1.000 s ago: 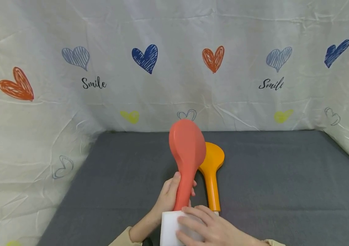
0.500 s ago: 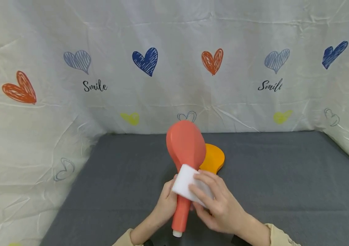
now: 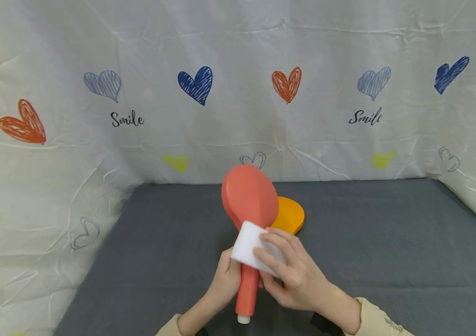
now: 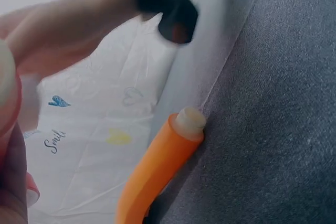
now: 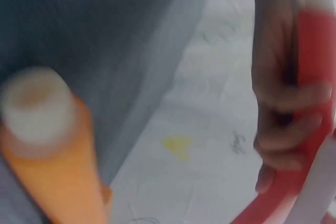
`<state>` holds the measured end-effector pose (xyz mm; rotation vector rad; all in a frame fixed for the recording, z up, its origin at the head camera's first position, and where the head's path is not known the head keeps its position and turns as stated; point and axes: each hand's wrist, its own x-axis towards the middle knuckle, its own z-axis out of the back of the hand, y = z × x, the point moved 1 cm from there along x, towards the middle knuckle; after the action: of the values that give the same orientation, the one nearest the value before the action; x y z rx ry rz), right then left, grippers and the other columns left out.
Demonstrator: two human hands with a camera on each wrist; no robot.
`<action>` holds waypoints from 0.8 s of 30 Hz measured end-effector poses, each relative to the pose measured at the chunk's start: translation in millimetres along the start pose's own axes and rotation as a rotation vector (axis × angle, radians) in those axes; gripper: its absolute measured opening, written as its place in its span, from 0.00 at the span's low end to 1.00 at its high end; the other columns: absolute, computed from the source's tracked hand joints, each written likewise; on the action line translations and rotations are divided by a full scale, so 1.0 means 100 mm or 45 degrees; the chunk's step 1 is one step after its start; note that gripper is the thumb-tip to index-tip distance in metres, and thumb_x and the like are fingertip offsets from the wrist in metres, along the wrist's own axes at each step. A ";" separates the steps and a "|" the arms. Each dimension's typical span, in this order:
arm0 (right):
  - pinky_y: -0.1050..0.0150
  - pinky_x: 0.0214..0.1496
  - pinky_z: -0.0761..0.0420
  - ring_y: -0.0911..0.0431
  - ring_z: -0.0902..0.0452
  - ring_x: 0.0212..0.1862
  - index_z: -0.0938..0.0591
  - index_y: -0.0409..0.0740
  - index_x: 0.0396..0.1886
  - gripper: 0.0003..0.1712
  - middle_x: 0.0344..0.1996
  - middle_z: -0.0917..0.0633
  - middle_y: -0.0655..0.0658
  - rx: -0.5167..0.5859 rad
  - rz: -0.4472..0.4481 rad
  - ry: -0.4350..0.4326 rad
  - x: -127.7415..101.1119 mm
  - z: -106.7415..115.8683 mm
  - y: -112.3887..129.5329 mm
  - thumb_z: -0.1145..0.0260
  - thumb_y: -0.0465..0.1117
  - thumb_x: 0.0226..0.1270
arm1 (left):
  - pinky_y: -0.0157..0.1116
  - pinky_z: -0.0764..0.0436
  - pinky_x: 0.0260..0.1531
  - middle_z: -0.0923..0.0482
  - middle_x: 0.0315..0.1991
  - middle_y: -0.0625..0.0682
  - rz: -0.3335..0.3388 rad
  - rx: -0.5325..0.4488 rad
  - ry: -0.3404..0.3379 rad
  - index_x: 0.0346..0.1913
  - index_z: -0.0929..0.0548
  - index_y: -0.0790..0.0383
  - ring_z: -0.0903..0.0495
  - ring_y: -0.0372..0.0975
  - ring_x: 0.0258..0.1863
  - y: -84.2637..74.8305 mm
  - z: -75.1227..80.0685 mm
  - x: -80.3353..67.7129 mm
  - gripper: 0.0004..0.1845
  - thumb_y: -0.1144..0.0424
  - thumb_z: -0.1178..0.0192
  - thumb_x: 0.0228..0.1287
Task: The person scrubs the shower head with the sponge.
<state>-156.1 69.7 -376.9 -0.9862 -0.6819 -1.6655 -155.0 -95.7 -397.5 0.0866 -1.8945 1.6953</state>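
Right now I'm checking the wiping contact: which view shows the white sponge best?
The head view: the white sponge shows whole, pressed on the red paddle by the right hand. The right wrist view catches only a blurred white edge; the left wrist view shows none.

**Layout on the mat**

Left hand [image 3: 226, 280] is holding one paddle [image 3: 249, 200] upright mid-mat [image 3: 389, 242]. Right hand [image 3: 292, 275] is pressing a sponge [image 3: 249, 245] against its neck. Second paddle [image 3: 290, 214] is lying on the mat just behind-right. Curtain [image 3: 238, 116] is standing behind.
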 end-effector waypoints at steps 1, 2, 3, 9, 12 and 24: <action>0.52 0.54 0.29 0.40 0.33 0.53 0.24 0.36 0.52 0.19 0.52 0.28 0.31 0.002 -0.047 -0.011 0.02 -0.01 -0.04 0.47 0.42 0.66 | 0.40 0.20 0.21 0.26 0.23 0.65 0.011 -0.005 0.015 0.40 0.27 0.77 0.21 0.37 0.19 0.00 -0.01 0.00 0.23 0.67 0.74 0.77; 0.52 0.55 0.30 0.41 0.33 0.53 0.24 0.37 0.52 0.19 0.52 0.28 0.31 0.004 -0.081 -0.020 0.03 -0.01 -0.06 0.47 0.42 0.67 | 0.41 0.19 0.21 0.26 0.23 0.68 0.041 -0.042 0.028 0.40 0.27 0.77 0.21 0.39 0.17 0.01 -0.01 -0.01 0.24 0.66 0.74 0.77; 0.53 0.55 0.30 0.41 0.33 0.54 0.24 0.37 0.52 0.19 0.53 0.29 0.31 0.012 -0.103 -0.022 0.04 -0.02 -0.07 0.47 0.42 0.67 | 0.42 0.19 0.20 0.27 0.22 0.69 0.066 -0.071 0.040 0.40 0.27 0.77 0.21 0.40 0.16 0.01 -0.01 -0.01 0.24 0.64 0.75 0.77; 0.53 0.53 0.27 0.40 0.32 0.53 0.24 0.37 0.51 0.17 0.51 0.28 0.31 0.098 0.074 0.066 -0.03 0.02 0.12 0.47 0.39 0.65 | 0.32 0.20 0.30 0.21 0.32 0.48 0.063 -0.145 -0.026 0.48 0.30 0.81 0.21 0.33 0.28 0.00 0.02 0.00 0.25 0.61 0.73 0.77; 0.56 0.52 0.26 0.42 0.31 0.53 0.24 0.39 0.51 0.16 0.51 0.27 0.33 0.123 0.168 0.183 -0.11 0.04 0.24 0.46 0.39 0.64 | 0.29 0.22 0.32 0.24 0.37 0.45 0.120 -0.245 -0.034 0.52 0.29 0.74 0.23 0.33 0.30 -0.02 0.04 0.03 0.27 0.57 0.75 0.77; 0.52 0.54 0.28 0.39 0.32 0.53 0.24 0.37 0.51 0.18 0.50 0.27 0.31 -0.047 0.015 -0.018 0.05 0.02 -0.07 0.48 0.41 0.66 | 0.37 0.20 0.21 0.26 0.25 0.57 0.213 -0.079 0.008 0.42 0.31 0.80 0.23 0.34 0.17 -0.06 0.03 0.01 0.31 0.54 0.78 0.77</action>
<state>-162.7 70.6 -371.1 -1.0272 -0.6552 -1.6680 -154.4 -99.0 -391.3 -0.1050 -1.9957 1.7404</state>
